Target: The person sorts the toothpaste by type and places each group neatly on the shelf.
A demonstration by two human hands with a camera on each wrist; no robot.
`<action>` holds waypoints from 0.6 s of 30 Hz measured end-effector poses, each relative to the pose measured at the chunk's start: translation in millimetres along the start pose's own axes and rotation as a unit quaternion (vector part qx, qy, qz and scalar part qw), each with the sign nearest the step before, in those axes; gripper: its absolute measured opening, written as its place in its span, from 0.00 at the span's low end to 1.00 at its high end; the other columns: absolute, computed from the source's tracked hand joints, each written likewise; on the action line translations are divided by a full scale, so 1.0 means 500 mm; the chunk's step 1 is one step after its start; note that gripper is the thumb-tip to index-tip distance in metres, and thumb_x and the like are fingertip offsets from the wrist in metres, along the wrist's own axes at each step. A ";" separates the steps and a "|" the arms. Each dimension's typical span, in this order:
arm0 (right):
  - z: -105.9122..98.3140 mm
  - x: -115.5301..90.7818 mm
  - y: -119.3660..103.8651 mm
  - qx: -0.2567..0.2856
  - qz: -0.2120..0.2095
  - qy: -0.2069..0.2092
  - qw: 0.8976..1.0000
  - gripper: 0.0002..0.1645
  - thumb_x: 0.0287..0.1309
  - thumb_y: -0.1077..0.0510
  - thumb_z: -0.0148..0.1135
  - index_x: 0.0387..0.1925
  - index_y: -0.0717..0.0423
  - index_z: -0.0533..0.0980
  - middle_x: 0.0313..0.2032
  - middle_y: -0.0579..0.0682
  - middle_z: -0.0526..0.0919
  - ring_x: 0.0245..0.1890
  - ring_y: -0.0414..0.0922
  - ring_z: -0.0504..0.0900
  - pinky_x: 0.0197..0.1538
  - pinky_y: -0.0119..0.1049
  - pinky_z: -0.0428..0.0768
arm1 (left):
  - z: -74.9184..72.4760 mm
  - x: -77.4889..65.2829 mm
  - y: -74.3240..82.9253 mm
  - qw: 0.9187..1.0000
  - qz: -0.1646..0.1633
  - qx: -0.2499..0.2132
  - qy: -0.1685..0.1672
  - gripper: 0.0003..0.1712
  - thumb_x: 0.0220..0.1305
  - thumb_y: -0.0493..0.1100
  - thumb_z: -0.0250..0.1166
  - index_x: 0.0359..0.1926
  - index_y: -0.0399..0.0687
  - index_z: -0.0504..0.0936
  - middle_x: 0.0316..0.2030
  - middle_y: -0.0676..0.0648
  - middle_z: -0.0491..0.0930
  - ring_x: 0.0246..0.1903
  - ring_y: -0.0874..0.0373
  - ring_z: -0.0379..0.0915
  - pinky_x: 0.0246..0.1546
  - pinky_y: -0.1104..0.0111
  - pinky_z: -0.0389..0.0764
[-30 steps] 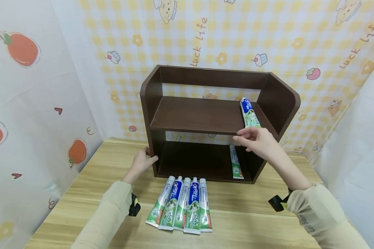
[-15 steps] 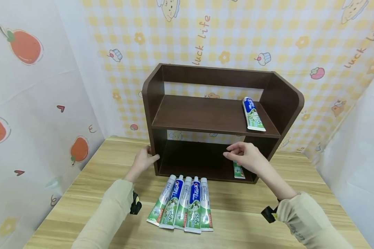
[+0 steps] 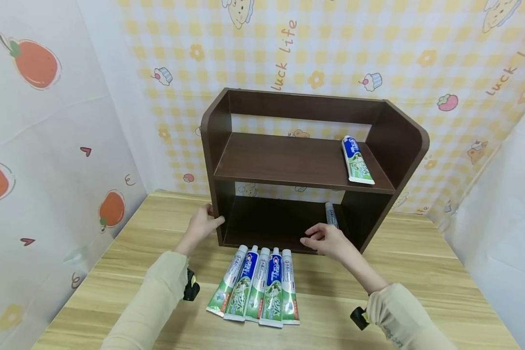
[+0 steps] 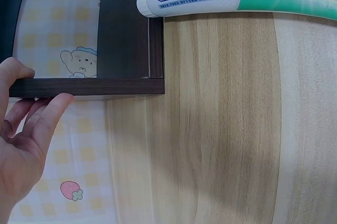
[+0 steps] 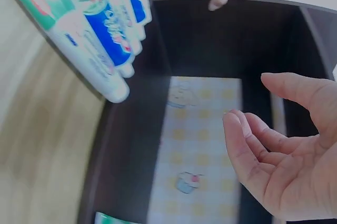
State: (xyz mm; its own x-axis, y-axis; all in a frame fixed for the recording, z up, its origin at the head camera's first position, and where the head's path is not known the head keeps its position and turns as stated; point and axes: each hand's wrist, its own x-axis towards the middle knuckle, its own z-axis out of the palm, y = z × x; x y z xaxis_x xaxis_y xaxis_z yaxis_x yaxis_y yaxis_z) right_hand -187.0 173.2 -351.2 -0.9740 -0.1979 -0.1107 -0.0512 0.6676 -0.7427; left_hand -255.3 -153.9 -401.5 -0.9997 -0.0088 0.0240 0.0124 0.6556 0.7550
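Observation:
My left hand (image 3: 200, 225) grips the left side panel of a dark brown two-tier shelf (image 3: 284, 160); in the left wrist view, its fingers (image 4: 46, 124) lie along the outside of that panel. Lower right, my right hand (image 3: 328, 240) hovers before the bottom tier with fingers loosely bent and nothing between them, as the right wrist view also shows. Beyond it, a white-and-green toothpaste tube (image 3: 331, 214) lies in the bottom tier, partly hidden by the hand. A blue-and-green toothpaste tube (image 3: 358, 160) lies at the right of the upper tier.
Several toothpaste tubes (image 3: 257, 287), white ones alternating with blue ones, lie fanned on the wooden table (image 3: 328, 311) in front of the shelf. A yellow checked backdrop (image 3: 306, 58) hangs behind, with a white printed sheet (image 3: 48, 116) at the left.
My right hand has moved down and left from the upper tier, off the blue-and-green tube, to the front of the bottom tier. The left hand has stayed at the side panel.

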 end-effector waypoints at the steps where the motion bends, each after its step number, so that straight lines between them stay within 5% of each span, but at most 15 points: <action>1: 0.007 0.001 0.005 0.003 0.004 -0.002 1.000 0.24 0.52 0.52 0.62 0.45 0.65 0.73 0.32 0.54 0.80 0.23 0.39 0.76 0.28 0.33 0.77 | 0.000 0.000 0.000 1.000 0.001 0.001 0.001 0.17 0.55 0.43 0.59 0.40 0.34 0.68 0.21 0.47 0.69 0.15 0.61 0.60 0.18 0.70 0.66; 8: 0.051 0.007 0.032 0.040 0.018 -0.013 0.999 0.23 0.51 0.55 0.64 0.43 0.67 0.73 0.29 0.53 0.77 0.22 0.42 0.74 0.27 0.35 0.76 | 0.000 -0.001 0.004 1.000 0.005 0.004 0.007 0.16 0.55 0.42 0.59 0.39 0.34 0.69 0.26 0.43 0.72 0.17 0.60 0.62 0.19 0.71 0.67; 13: 0.076 0.011 0.068 0.052 -0.024 -0.018 0.998 0.23 0.47 0.52 0.66 0.39 0.66 0.74 0.27 0.53 0.77 0.21 0.44 0.75 0.25 0.34 0.76 | -0.001 -0.004 0.004 1.000 0.002 0.003 0.004 0.17 0.55 0.42 0.59 0.40 0.33 0.69 0.24 0.44 0.71 0.17 0.60 0.62 0.19 0.70 0.67; 18: 0.098 0.010 0.087 0.067 -0.015 -0.016 0.997 0.20 0.46 0.55 0.65 0.37 0.66 0.75 0.26 0.53 0.77 0.21 0.42 0.75 0.25 0.36 0.77 | -0.001 -0.003 0.003 1.000 0.000 -0.001 -0.003 0.19 0.56 0.43 0.59 0.42 0.32 0.68 0.22 0.45 0.70 0.16 0.60 0.61 0.20 0.70 0.67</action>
State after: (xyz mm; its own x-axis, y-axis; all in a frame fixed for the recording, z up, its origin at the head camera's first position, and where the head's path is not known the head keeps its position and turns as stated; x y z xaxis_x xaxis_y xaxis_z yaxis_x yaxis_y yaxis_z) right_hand -183.6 166.2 -416.3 -0.9650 -0.2401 -0.1057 -0.0484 0.5590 -0.8278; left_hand -253.6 -153.4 -400.1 -0.9998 -0.0042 0.0211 0.0132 0.6548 0.7557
